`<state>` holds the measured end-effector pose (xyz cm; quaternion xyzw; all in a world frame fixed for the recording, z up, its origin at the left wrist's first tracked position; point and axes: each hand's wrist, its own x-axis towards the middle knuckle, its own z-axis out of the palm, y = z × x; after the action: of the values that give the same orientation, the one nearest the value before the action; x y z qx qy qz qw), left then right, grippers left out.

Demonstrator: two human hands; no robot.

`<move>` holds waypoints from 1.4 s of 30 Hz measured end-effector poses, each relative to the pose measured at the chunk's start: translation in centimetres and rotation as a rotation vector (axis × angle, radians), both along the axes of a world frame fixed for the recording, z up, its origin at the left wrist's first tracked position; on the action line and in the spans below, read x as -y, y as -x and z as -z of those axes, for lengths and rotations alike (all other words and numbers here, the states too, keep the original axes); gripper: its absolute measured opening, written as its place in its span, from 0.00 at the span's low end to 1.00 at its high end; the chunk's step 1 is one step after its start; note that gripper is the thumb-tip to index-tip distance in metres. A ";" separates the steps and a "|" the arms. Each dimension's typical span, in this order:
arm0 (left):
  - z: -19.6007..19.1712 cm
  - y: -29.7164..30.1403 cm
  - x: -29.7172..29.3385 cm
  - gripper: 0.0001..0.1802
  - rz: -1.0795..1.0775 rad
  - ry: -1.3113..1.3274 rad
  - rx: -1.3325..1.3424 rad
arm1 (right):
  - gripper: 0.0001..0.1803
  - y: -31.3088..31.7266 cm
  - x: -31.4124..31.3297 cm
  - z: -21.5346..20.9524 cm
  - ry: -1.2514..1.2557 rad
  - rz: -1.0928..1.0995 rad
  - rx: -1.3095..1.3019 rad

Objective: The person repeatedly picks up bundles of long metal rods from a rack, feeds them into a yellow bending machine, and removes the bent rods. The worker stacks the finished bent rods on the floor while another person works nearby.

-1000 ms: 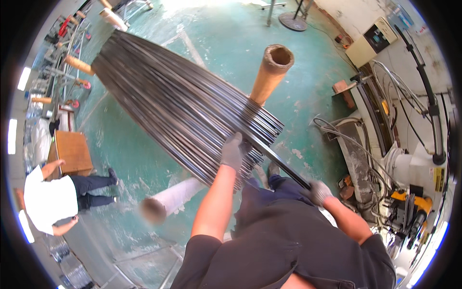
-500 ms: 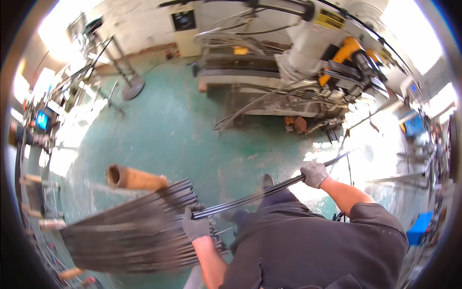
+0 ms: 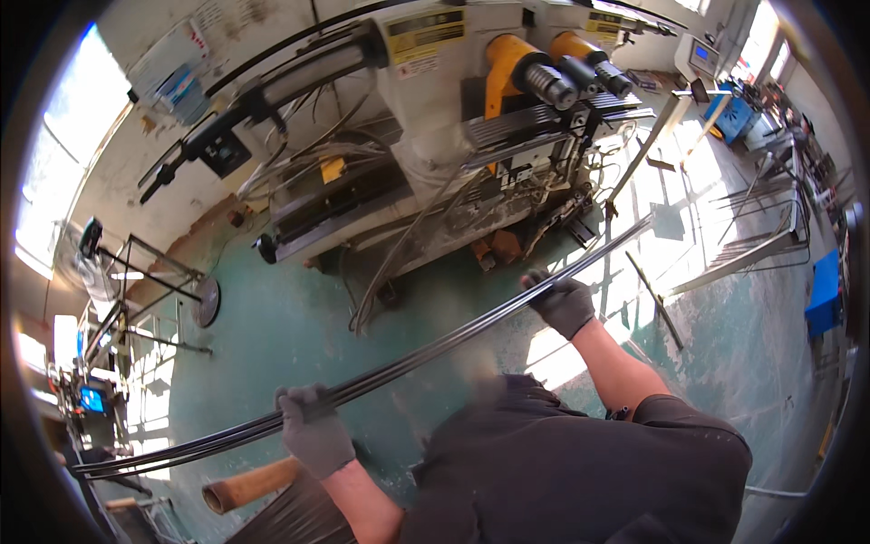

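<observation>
Both my hands wear grey gloves and grip a bundle of several long, thin, dark metal rods (image 3: pixel 435 347). My left hand (image 3: pixel 314 433) is closed around the bundle left of my body. Farther along, to the right, my right hand (image 3: pixel 564 305) is wrapped around the same rods near their far right end. The bundle slants across in front of me, its left end low and its right end toward the sunlit floor. Beneath my left forearm lies a stack of similar dark rods (image 3: pixel 292 519), partly cut off by the lower edge, with a brown tube (image 3: pixel 249 486) beside it.
Ahead stands a large machine (image 3: pixel 426 100) with orange parts (image 3: pixel 504 74) and hanging cables. A stand with a round base (image 3: pixel 207 301) is at the left. On the right are a metal rack (image 3: pixel 739 258) and a blue box (image 3: pixel 823 292). A dark bar (image 3: pixel 654 299) lies on the floor.
My view has turned right toward the machine. The rods in my hands have lifted away from the stack, which now shows only at the lower edge. Both hands still hold the bundle.
</observation>
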<state>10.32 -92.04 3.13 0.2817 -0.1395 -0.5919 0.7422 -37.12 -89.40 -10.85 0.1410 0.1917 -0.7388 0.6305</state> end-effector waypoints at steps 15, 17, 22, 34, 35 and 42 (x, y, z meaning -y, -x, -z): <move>-6.1 2.4 23.6 0.22 0.411 0.386 0.096 | 0.10 18.3 12.9 -4.5 -0.248 0.417 -0.399; -4.4 3.8 26.6 0.19 0.404 0.370 0.103 | 0.09 20.6 15.3 -4.8 -0.204 0.432 -0.452; 1.5 7.5 33.1 0.17 0.377 0.115 0.109 | 0.10 26.8 21.4 -5.1 -0.288 0.520 -0.572; 8.5 16.0 37.0 0.24 0.316 -0.077 0.567 | 0.14 32.0 29.8 -11.1 -0.132 0.504 -0.731; 8.6 16.7 37.1 0.25 0.313 -0.080 0.573 | 0.13 32.2 30.3 -11.7 -0.111 0.459 -0.743; 7.9 21.1 36.8 0.21 0.305 0.030 0.734 | 0.11 32.9 33.4 -9.6 -0.312 0.378 -0.814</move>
<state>-10.82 -128.89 -4.73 0.4397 -0.4443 -0.5532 0.5506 -70.06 -122.85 -1.26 -0.0347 0.5027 -0.7982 0.3301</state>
